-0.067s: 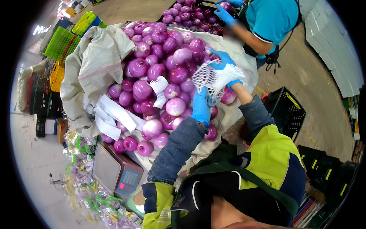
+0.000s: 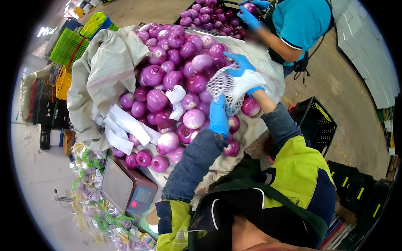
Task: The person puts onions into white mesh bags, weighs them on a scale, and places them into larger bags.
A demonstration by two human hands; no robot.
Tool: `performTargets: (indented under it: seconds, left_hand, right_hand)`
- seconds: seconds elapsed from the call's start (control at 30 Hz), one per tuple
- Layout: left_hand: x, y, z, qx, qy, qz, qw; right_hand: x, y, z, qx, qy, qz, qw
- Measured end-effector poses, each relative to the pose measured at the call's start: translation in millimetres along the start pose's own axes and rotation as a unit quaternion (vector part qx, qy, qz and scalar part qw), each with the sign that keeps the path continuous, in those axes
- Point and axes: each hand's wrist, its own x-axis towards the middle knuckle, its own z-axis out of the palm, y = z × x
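In front of me, a white foam net sleeve (image 2: 228, 85) is stretched between my gloved hands, above the right side of a heap of purple onions (image 2: 157, 99). My left hand (image 2: 219, 117), in a blue glove, pinches the net's lower edge. White netting covers the palm of my right hand (image 2: 242, 65), also blue-gloved, and its fingers reach out past the net over the onions. Whether an onion sits inside the net cannot be made out. One onion (image 2: 250, 107) lies just below my right wrist. A loose crumpled foam net (image 2: 176, 101) rests on the heap.
Flattened foam nets (image 2: 130, 125) lie left of the onions, beside a bunched woven sack (image 2: 111, 62). A scale (image 2: 130, 184) stands near bagged onions (image 2: 90, 190). Across from me, a blue-shirted person (image 2: 299, 25) handles onions at a black crate (image 2: 178, 19). Another black crate (image 2: 314, 125) stands at right.
Both my hands and the net between them have shifted slightly left. The fingers of my right hand reach a little farther over the onions.
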Motion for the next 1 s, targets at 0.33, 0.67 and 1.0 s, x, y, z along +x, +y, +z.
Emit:
performTargets:
  seconds: [0.33, 0.67, 1.0]
  left_hand:
    - [4, 21, -32, 0.012, 0.029, 0.024, 0.999]
    - [87, 72, 17, 0.703, -0.009, 0.234, 0.671]
    - [108, 48, 46, 0.776, 0.033, 0.107, 0.620]
  right_hand:
    - [38, -30, 17, -0.089, -0.153, -0.307, 0.935]
    - [-51, 29, 19, 0.440, 0.286, 0.256, 0.812]
    - [-62, 53, 20, 0.466, 0.275, 0.319, 0.778]
